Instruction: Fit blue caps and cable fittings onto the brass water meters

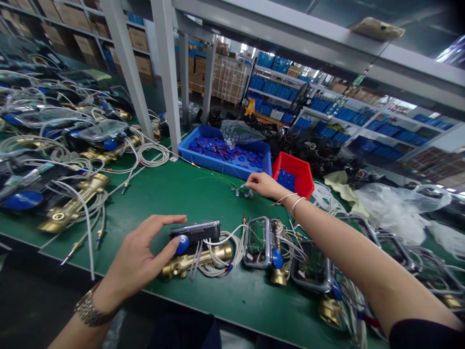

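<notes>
My left hand (143, 249) reaches around a brass water meter (189, 261) with a black housing. Its thumb touches the blue round cap (182, 245) and its fingers stretch over the housing's top, apart from the thumb. Farther forward, my right hand (264, 184) has its fingertips pinched at a small pile of greyish clear seals (242, 192) with thin green wires. What exactly sits between those fingertips is too small to make out. A coil of white cable (218, 266) lies against the meter's brass body. Beside it stands another meter with a clear-windowed housing (258, 242).
Behind the seals are a blue tray (225, 167) of blue and red discs and a red bin (307, 177) of small blue parts. More meters (78, 201) with cables crowd the left; others (314, 266) line the right. Grey posts (167, 77) rise at the back.
</notes>
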Tool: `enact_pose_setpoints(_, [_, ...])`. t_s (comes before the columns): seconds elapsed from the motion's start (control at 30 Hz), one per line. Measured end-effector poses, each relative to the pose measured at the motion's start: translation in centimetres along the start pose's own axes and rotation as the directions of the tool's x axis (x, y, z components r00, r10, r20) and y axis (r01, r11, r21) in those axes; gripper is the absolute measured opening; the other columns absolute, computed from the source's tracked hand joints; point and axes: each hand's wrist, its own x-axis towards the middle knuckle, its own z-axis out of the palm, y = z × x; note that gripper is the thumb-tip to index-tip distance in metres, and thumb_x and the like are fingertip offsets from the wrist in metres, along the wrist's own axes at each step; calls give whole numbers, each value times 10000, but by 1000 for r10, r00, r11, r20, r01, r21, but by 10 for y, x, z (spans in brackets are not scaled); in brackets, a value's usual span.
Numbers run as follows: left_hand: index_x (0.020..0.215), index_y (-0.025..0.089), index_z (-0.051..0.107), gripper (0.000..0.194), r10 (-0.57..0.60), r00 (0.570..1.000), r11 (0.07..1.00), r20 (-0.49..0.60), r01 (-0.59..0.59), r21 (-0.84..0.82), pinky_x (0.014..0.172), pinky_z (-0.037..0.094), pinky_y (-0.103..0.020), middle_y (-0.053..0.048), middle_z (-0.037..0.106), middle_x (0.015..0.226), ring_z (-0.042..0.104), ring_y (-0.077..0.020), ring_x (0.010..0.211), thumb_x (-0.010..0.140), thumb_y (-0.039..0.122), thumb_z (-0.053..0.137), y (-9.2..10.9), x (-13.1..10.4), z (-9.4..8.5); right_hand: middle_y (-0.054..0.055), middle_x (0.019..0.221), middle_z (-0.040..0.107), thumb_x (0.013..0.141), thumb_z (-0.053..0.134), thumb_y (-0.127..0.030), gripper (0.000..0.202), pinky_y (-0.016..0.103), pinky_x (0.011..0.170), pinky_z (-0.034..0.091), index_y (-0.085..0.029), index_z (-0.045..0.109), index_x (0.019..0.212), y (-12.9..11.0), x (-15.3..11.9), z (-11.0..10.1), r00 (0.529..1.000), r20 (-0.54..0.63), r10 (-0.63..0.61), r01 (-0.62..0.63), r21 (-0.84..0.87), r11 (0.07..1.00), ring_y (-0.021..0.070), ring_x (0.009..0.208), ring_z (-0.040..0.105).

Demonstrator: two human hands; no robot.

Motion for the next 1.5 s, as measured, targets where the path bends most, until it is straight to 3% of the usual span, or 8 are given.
enact_pose_setpoints(0.2, [1138,285,658,218,-15,979,999,-204,25,46,941,500,-336,6,713,1128,672,-200,1041,935,351,617,15,3,2,-14,630,579,880,615,-350,232,251,555,370,-155,622,753,-22,-11,-26,990,-124,63,-47,129,991,116,536,507])
enact_pose_setpoints(0.33, [1250,273,625,320,144,942,976,-303,-85,199,1046,437,-415,-37,674,1255,610,-236,1165,931,301,630,33,12,8,-26,655,576,871,647,-347,211,238,576,348,-163,651,766,-72,-38,-25,993,-87,-81,97,191,977,106,603,490])
enact_pose_setpoints(0.43, [1326,276,586,390,181,951,944,-249,-97,316,1107,311,-517,-52,691,1240,579,-275,1186,946,354,615,47,22,14,-40,658,586,901,650,-322,172,238,586,333,-181,674,806,-123,-68,-18,949,-44,-311,312,242,919,94,605,478])
enact_pose_setpoints(0.53, [1050,257,686,232,124,983,950,-134,-78,302,980,333,-472,-8,722,857,621,-212,866,1015,350,476,52,28,16,-34,694,608,925,638,-242,140,241,614,329,-182,654,800,-155,-87,-17,886,-44,-462,458,245,855,92,634,492])
enact_pose_setpoints(0.7, [864,233,645,310,52,994,973,-95,-29,231,851,331,-401,17,673,774,584,-166,725,1037,317,402,43,25,6,-16,728,619,923,636,-191,102,247,642,332,-170,648,823,-142,-80,-25,907,-142,-396,411,100,906,106,664,504])
enact_pose_setpoints(0.83, [845,228,634,300,40,994,971,-102,-15,239,845,320,-396,21,676,772,594,-172,736,1031,327,420,41,24,9,-31,744,621,927,649,-207,113,237,650,361,-180,685,1031,-140,-71,-18,912,-19,-409,402,229,887,105,669,527])
enact_pose_setpoints(0.97, [846,231,637,314,31,995,968,-98,-6,250,842,315,-398,19,673,771,589,-181,748,1036,333,409,45,25,20,0,802,669,893,689,-176,75,243,707,388,-155,742,845,-151,-65,-11,860,18,-510,487,269,831,110,747,570])
enact_pose_setpoints(1.5, [873,211,627,197,-85,963,984,-257,122,130,842,409,-372,-36,663,898,566,-212,892,990,343,539,29,17,28,7,778,707,845,734,-257,113,245,677,393,-162,795,842,-121,-32,11,887,122,-446,382,350,855,119,718,583])
